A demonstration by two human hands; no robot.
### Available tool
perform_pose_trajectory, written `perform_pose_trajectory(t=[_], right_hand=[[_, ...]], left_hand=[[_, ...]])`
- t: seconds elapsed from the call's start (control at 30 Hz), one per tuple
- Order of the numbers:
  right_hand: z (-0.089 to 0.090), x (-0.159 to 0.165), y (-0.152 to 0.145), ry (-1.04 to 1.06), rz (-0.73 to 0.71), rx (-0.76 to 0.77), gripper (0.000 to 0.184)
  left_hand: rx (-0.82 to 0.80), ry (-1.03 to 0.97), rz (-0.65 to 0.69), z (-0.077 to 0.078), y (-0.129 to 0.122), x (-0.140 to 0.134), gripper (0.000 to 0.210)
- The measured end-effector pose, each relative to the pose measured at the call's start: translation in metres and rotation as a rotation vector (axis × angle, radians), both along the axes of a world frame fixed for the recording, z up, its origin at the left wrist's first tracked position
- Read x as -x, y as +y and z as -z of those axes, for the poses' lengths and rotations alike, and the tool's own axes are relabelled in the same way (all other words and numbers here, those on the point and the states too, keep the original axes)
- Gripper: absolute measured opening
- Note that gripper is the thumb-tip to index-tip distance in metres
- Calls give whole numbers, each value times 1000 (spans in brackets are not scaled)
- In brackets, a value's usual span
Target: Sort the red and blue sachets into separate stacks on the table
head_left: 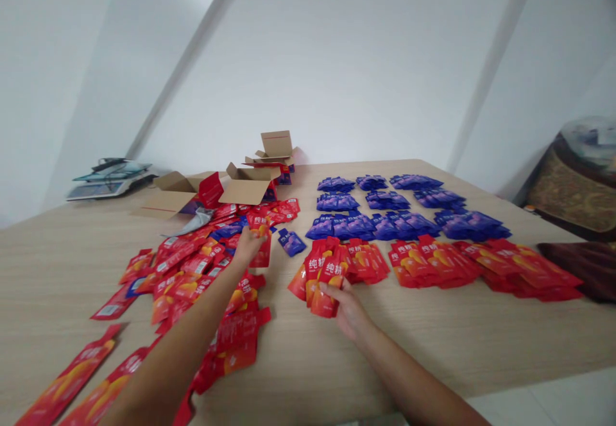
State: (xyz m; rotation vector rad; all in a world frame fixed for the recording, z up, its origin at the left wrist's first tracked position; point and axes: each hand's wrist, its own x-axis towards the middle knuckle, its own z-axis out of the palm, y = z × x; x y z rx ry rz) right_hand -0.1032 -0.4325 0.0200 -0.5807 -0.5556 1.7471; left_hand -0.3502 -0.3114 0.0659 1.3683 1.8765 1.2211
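My right hand (350, 310) is closed on a small fan of red pouches (328, 280) printed with orange fruit and white characters, tilted above the table. My left hand (249, 246) reaches over a loose, mixed heap and pinches a red pouch (260, 223) at the heap's far right side. The heap of red pouches (183, 259) spreads under and around my left forearm, with some blue ones among them. A single blue pouch (291, 242) lies between my hands. Just behind the right hand's pouches sits a red stack (366, 260).
More red stacks (430, 262) run rightward in a row. Behind them are rows of blue pouch stacks (337, 201). Open cardboard boxes (248, 185) stand at the back left, near a scale (108, 182). A dark red cloth (572, 262) lies at the right edge.
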Motion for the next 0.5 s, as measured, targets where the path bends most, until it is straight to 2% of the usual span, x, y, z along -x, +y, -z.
perform_pose_trajectory(t=[0.07, 0.13, 0.27, 0.37, 0.5], right_hand=[[-4, 0, 0, -15, 16, -23, 42], [-9, 1, -1, -35, 35, -55, 40], [-16, 0, -6, -87, 62, -119, 44], [-15, -11, -15, -144, 23, -142, 48], [-1, -37, -26, -380, 78, -255, 39]], left_hand=[[-64, -232, 36, -2, -23, -21, 31], [-119, -549, 181, -2, -52, -49, 36], [-141, -827, 377, 3, -108, -107, 44], [-152, -893, 439, 4, -136, -130, 45], [-187, -698, 658, 5, -153, -134, 68]])
